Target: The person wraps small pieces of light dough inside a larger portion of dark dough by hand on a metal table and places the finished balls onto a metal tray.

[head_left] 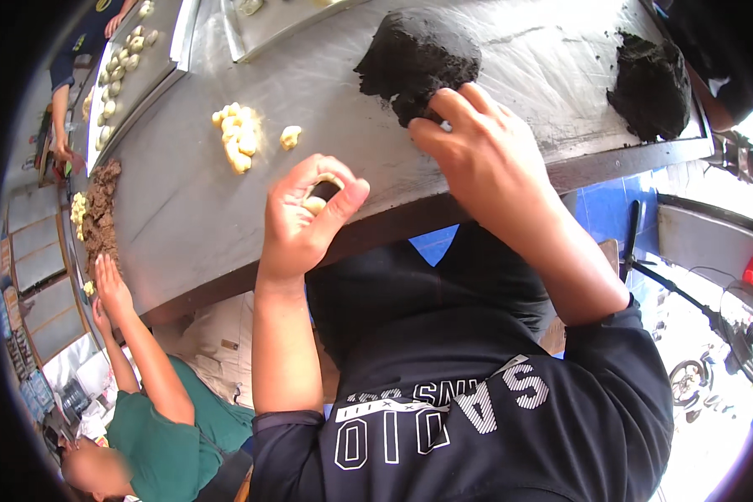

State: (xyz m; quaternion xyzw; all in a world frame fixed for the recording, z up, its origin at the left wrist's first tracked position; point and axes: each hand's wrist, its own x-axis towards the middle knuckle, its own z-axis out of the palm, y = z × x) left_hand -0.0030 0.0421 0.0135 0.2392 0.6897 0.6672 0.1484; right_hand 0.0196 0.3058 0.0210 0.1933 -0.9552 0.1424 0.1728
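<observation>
A large mound of black paste (418, 54) rests on the metal table (326, 92) in front of me. At its near edge my right hand (489, 146) has its fingers bent into a lump of the paste; the fingertips are partly hidden. My left hand (305, 209) is curled around a pale piece of dough (315, 204) with something dark in its hollow. Beyond that hand lies a small single dough piece (290, 137). To its left, several yellowish dough pieces (238, 138) sit clustered together.
Another black paste mound (651, 88) lies at the table's right end. A tray (130, 79) of several dough balls stands at the far left, near a brown mass (103, 209). A co-worker in green (171, 402) reaches toward that mass; another person's arm (61, 121) shows behind.
</observation>
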